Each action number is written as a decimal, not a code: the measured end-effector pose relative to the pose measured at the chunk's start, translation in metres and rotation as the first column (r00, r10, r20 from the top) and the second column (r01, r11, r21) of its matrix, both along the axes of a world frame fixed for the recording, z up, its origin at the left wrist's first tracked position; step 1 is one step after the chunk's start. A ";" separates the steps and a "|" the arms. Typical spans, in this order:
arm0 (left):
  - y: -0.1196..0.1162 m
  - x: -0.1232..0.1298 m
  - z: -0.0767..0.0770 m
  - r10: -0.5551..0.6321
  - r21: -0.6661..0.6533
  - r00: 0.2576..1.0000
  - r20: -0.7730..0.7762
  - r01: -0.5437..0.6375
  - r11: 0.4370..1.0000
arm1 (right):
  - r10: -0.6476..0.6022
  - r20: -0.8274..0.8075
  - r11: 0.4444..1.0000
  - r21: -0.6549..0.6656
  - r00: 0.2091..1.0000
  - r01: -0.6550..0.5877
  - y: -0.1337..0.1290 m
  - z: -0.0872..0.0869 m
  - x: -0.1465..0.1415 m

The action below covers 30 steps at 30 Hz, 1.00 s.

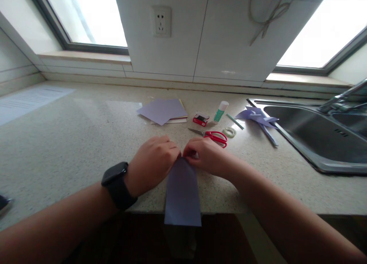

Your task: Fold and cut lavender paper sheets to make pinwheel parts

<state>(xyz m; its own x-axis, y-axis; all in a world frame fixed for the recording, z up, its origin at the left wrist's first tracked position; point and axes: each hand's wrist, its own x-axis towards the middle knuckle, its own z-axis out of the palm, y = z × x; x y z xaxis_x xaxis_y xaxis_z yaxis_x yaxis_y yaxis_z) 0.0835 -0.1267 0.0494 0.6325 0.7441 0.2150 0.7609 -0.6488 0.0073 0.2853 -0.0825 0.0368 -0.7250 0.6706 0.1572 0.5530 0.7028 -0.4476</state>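
Note:
A narrow sheet of purple paper (183, 195) lies at the counter's front, its near end sticking out past the edge. My left hand (156, 162), with a black watch on the wrist, is closed on the paper's far end. Right beside it, my right hand (202, 155) pinches the same end between thumb and fingers. The two hands nearly touch, and the fingertips hide part of that end. Just beyond my right hand lie red-handled scissors (216, 137), with a roll of tape (229, 132) next to them.
Farther back are stacked purple sheets (163, 110), a red box (201, 119), a glue stick (220, 111) and a green stick (235, 121). A purple paper pinwheel (255, 115) rests by the sink (321, 166) at the right. A printed sheet (31, 99) lies far left.

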 end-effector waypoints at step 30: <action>0.008 -0.003 -0.002 0.079 -0.279 0.971 0.224 -0.014 0.960 | -0.023 0.011 1.000 -0.011 1.000 0.023 -0.004 0.003 0.006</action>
<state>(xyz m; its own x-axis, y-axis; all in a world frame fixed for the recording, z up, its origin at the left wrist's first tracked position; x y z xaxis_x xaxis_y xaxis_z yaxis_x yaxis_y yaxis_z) 0.0803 -0.1188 0.0476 0.5532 0.8221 0.1349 0.7464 -0.5610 0.3578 0.2912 -0.0869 0.0395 -0.7109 0.6889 0.1414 0.5741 0.6846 -0.4492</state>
